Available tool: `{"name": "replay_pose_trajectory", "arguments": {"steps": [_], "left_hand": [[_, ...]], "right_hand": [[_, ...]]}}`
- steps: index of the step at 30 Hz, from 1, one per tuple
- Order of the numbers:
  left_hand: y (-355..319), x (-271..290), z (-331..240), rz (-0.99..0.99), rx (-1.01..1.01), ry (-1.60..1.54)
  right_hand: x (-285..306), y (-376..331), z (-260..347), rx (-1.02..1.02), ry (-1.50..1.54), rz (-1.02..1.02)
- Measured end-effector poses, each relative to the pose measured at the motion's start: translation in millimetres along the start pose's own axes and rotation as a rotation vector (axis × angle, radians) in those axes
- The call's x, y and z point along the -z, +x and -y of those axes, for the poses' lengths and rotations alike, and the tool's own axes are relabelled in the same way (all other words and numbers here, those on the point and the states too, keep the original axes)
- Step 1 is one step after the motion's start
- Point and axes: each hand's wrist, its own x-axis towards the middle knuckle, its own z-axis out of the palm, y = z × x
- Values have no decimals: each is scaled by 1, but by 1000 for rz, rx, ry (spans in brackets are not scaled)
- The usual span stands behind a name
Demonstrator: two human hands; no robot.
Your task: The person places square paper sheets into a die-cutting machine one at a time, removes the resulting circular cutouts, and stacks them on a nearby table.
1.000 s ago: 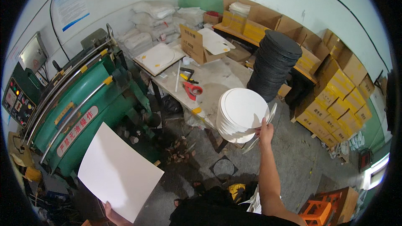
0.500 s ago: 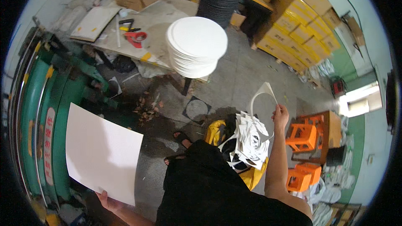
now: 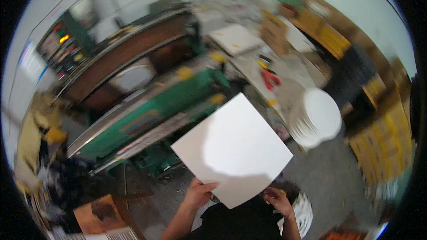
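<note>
Both hands, left hand and right hand, now pinch the white sheet's lower edge (right previously free), before the green machine.

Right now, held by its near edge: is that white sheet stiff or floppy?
Probably fairly stiff card: the white sheet stands out flat, unsagging, though the left hand and right hand grip only its near edge. Likely light and thin. Smooth-looking face, so it might slip.
</note>
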Motion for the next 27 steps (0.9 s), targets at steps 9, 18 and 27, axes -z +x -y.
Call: {"name": "replay_pose_trajectory", "arguments": {"steps": [9, 18, 27], "left_hand": [[11, 15, -27, -221, -546, -318], [8, 118, -40, -463, -423, -233], [-83, 179, 53, -1078, -626, -538]], "right_hand": [[-223, 94, 177, 172, -158, 500], [-329, 329, 108, -3, -353, 437], [-418, 432, 103, 99, -555, 434]]}}
